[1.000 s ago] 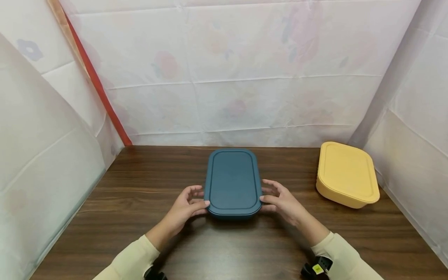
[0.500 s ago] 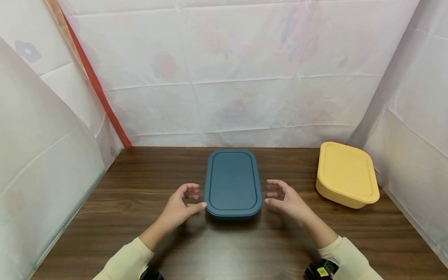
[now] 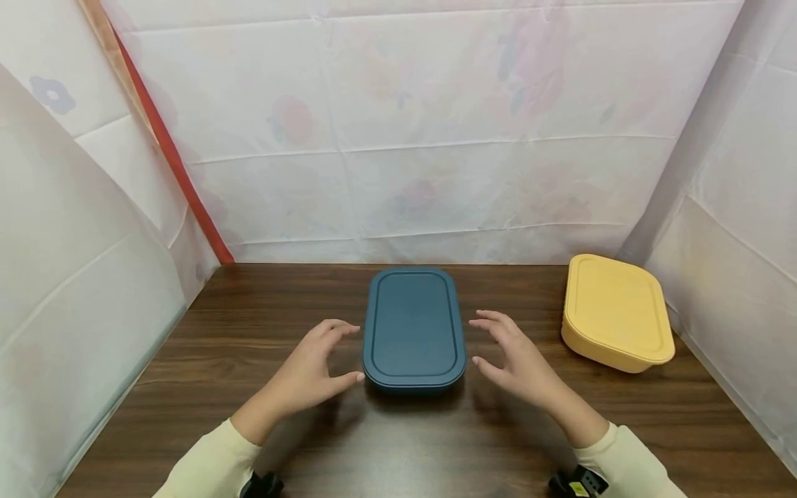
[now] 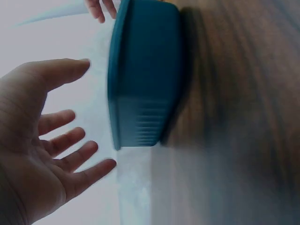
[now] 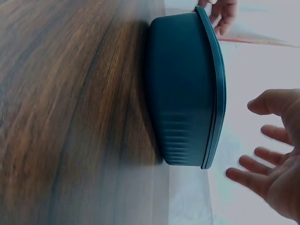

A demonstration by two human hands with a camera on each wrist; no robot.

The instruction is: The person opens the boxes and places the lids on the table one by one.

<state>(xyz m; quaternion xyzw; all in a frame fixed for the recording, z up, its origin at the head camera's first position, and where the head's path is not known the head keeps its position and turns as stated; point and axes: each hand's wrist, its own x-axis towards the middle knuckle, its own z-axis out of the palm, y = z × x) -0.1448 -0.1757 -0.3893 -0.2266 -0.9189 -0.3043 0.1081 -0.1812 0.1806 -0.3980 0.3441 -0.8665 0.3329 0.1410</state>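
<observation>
A dark blue lidded box (image 3: pixel 414 328) rests on the wooden table, its long side running away from me. Its ribbed side wall (image 4: pixel 150 124) shows in the left wrist view. Just left of the box is my left hand (image 3: pixel 305 370), fingers spread and thumb tip close to the near left corner. On the other side, my right hand (image 3: pixel 519 363) has its fingers apart, a small gap from the right edge. Neither hand holds anything. In the right wrist view the lid (image 5: pixel 216 93) sits flat on the box.
A yellow lidded box (image 3: pixel 616 311) stands at the right of the table (image 3: pixel 280 297), near the side curtain. Pale printed curtains (image 3: pixel 398 138) enclose the back and both sides. A red strip (image 3: pixel 174 159) runs down the back left corner.
Both hands have let go of the blue box and moved outward from its sides, with the fingers spreading. The blue box and the yellow box stay in place.
</observation>
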